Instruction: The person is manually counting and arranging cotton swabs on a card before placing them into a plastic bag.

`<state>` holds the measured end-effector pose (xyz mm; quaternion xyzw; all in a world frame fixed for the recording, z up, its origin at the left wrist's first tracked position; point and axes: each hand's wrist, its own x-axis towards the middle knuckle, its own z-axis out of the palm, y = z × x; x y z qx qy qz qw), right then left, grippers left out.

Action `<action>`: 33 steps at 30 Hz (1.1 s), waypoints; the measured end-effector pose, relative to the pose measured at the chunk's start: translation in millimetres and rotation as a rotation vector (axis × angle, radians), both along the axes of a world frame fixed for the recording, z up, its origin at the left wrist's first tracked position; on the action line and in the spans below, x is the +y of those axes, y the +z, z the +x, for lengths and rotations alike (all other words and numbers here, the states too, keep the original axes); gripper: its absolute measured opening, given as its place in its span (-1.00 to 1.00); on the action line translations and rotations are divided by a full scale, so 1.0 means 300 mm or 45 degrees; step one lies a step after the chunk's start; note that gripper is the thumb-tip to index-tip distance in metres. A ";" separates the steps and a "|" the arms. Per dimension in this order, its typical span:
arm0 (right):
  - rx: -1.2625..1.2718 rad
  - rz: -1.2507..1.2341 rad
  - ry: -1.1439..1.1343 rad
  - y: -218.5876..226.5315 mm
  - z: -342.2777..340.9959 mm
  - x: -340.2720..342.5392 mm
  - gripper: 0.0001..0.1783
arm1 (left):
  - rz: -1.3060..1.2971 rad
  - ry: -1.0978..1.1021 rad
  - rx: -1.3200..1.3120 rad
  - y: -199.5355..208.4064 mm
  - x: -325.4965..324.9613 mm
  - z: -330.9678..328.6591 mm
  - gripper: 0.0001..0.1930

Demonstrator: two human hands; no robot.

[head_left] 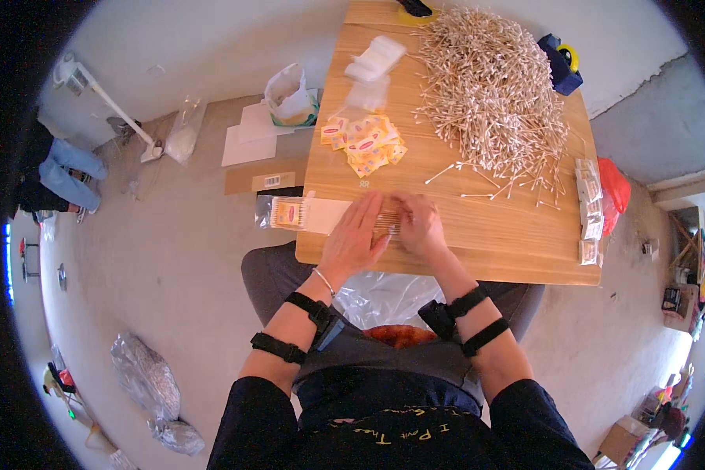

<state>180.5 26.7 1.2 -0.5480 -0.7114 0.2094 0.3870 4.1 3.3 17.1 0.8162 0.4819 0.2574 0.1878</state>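
Close to the table's front edge, a row of wooden-stemmed cotton swabs (388, 222) lies between my two hands. My left hand (356, 236) rests with its fingers stretched out along the left side of the row, partly over a white card (327, 216). On the other side, my right hand (421, 227) is curled in on the swabs, its fingertips slightly blurred. A clear packet of swabs with a yellow label (290, 212) pokes over the table's left edge. Beyond my hands lie a heap of yellow printed cards (366, 145) and a big loose pile of cotton swabs (493, 86).
White and clear plastic sleeves (376, 59) lie at the table's far left. A dark blue tape dispenser (562, 66) stands at the far right. Several filled packets (590, 201) line the right edge beside a red bag (615, 188). A clear plastic bag (384, 298) covers my lap.
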 end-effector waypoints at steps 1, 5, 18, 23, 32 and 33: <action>0.062 0.066 -0.038 0.000 0.003 -0.012 -0.68 | 0.001 -0.006 0.014 0.000 0.000 -0.003 -0.28; 0.769 -0.365 -0.425 0.003 0.056 -0.074 -0.71 | -0.039 -0.032 -0.027 -0.028 0.004 -0.007 -0.27; 0.872 -0.100 -0.176 -0.040 -0.061 -0.158 -0.49 | -0.334 0.302 -0.979 0.042 -0.055 0.043 -0.35; 0.426 -0.049 -0.135 0.003 -0.080 -0.174 -0.31 | -0.482 0.328 -1.319 -0.002 -0.052 0.026 -0.30; 0.028 -0.053 -0.040 0.014 -0.097 -0.154 -0.09 | -0.500 0.261 -1.389 -0.026 -0.040 0.067 -0.25; 0.029 -0.052 -0.042 0.006 -0.106 -0.149 -0.09 | -0.480 0.246 -1.351 -0.032 -0.037 0.070 -0.24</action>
